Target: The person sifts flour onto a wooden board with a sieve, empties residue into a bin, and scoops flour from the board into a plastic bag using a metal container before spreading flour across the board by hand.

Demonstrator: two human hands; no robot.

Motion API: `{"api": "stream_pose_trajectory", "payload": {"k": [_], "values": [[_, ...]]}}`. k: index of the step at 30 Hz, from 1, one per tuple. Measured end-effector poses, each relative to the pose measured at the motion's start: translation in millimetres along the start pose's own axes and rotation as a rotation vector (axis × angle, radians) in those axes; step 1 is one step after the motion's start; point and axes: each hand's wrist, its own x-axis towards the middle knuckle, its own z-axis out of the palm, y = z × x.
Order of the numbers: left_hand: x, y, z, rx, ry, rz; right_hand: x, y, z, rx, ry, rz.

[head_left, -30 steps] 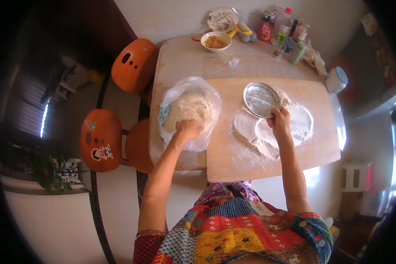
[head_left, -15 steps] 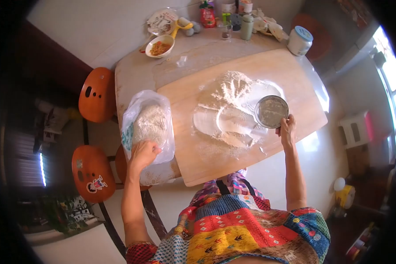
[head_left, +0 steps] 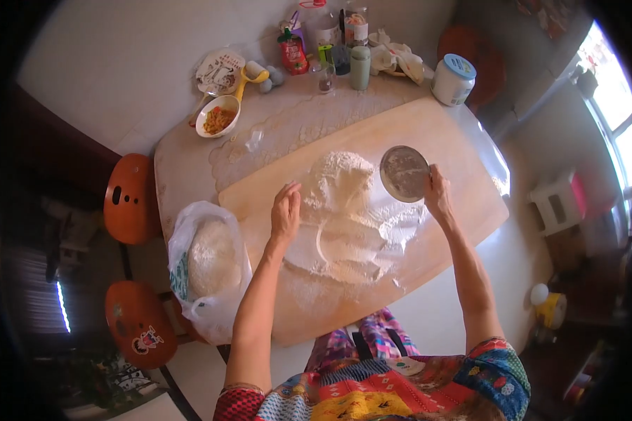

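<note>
My right hand (head_left: 438, 194) grips the rim of a round metal sieve (head_left: 404, 174), tilted above the right side of the flour. A heap of white flour (head_left: 340, 175) lies on the wooden board (head_left: 463, 140), with a ridged, spread-out layer in front of it. Just left of the heap, my left hand (head_left: 286, 212) is over the board, fingers stretched out close together, with nothing seen in it. A clear plastic bag (head_left: 229, 309) holding more flour (head_left: 214, 259) stands beside the board's left edge, near my left forearm.
At the back left is a bowl of food (head_left: 219, 121) by a yellow-handled utensil (head_left: 243, 84). Along the back stand a red pouch (head_left: 293, 55), a green bottle (head_left: 359, 69) and a blue-lidded jar (head_left: 453, 81). Orange chairs (head_left: 130, 200) line the left side.
My left hand has left the flour bag and moved right, over the board. The sieve has moved and tilted up in my right hand. The flour heap looks fuller, and the view has shifted.
</note>
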Motion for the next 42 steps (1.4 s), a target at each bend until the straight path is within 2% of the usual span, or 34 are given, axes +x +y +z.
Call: {"api": "stream_pose_trajectory", "payload": {"k": [1,7,9,14,16,18,20,22,25,28,29,31,33,35,36,37,40,41,42], "values": [[10.0,-7.0,5.5,0.0,0.005,0.0,13.8,-3.2,4.5,-0.029,-0.025,-0.075],[37.3,-18.0,27.8,-0.178,-0.108,-0.1,75.5,4.0,38.6,-0.015,-0.157,-0.142],[38.1,-24.5,39.5,-0.2,-0.162,-0.125,82.3,10.7,54.1,-0.029,-0.195,-0.118],[28.9,-17.9,59.7,-0.323,-0.114,-0.158,73.6,7.7,73.8,0.032,-0.293,-0.136],[22.5,-13.9,67.5,-0.366,-0.087,-0.156,61.3,2.2,76.9,0.087,-0.403,-0.022],[14.6,-6.7,77.2,-0.429,0.026,-0.245,46.1,-10.0,80.5,0.069,-0.418,-0.038],[5.4,3.5,85.3,-0.444,0.085,-0.28,27.9,-26.1,79.4,0.199,-0.48,0.112],[-1.8,14.3,93.4,-0.459,0.146,-0.314,6.8,-20.2,85.8,0.203,-0.466,0.048],[-11.4,24.6,108.1,-0.511,0.281,-0.386,-22.1,-43.3,81.9,0.355,-0.46,0.28],[-15.7,42.4,118.4,-0.532,0.311,-0.432,-43.9,-52.5,81.7,0.352,-0.408,0.355],[-16.6,45.1,123.8,-0.519,0.332,-0.359,-50.4,-52.0,82.8,0.347,-0.402,0.391],[-18.2,51.2,134.3,-0.521,0.298,-0.346,-59.5,-50.2,82.1,0.359,-0.395,0.441],[-16.6,58.6,130.1,-0.468,0.162,-0.296,-67.7,-48.3,80.0,0.374,-0.389,0.489],[-18.5,65.8,123.2,-0.451,0.123,-0.291,-72.7,-43.4,72.2,0.461,-0.331,0.643],[-19.1,69.7,120.1,-0.435,0.08,-0.285,-75.4,-41.9,68.2,0.461,-0.331,0.639],[-18.5,67.6,110.1,-0.394,0.127,-0.211,-77.8,-40.5,63.9,0.547,-0.318,0.664],[-21.3,81.5,59.5,-0.231,0.13,-0.261,-87.1,-29.8,51.5,0.631,-0.318,0.621],[-24.5,78.8,59.7,-0.219,0.334,-0.283,-87.8,-32.8,46.9,0.668,-0.306,0.636],[-26.7,73.1,59.4,-0.215,0.351,-0.285,-88.0,-39.3,42.7,0.706,-0.302,0.65]]}}
